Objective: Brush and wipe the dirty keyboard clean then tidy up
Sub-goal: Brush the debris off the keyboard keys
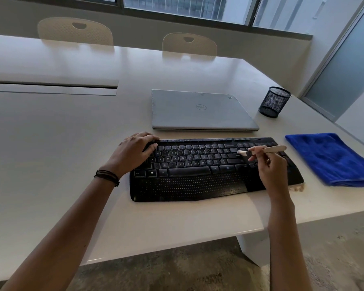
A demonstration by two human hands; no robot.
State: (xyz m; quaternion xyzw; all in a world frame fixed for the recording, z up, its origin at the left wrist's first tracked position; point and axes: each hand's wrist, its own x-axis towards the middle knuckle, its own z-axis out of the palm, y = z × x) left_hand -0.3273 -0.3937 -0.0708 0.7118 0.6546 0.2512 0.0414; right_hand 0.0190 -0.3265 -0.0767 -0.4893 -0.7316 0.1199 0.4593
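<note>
A black keyboard lies near the front edge of a white table, square before the person. The right hand pinches a small pale-handled brush between thumb and fingers, its bristles touching the keys at the right end of the main key block. The left hand grips the keyboard's far-left corner, fingers curled over the top edge. A patch of pale debris sits at the keyboard's near-right corner. A folded blue cloth lies just beside the keyboard on the right. Behind it rests a closed grey laptop, with a black mesh pen cup to its right. Two pale chairs stand at the far side.
</note>
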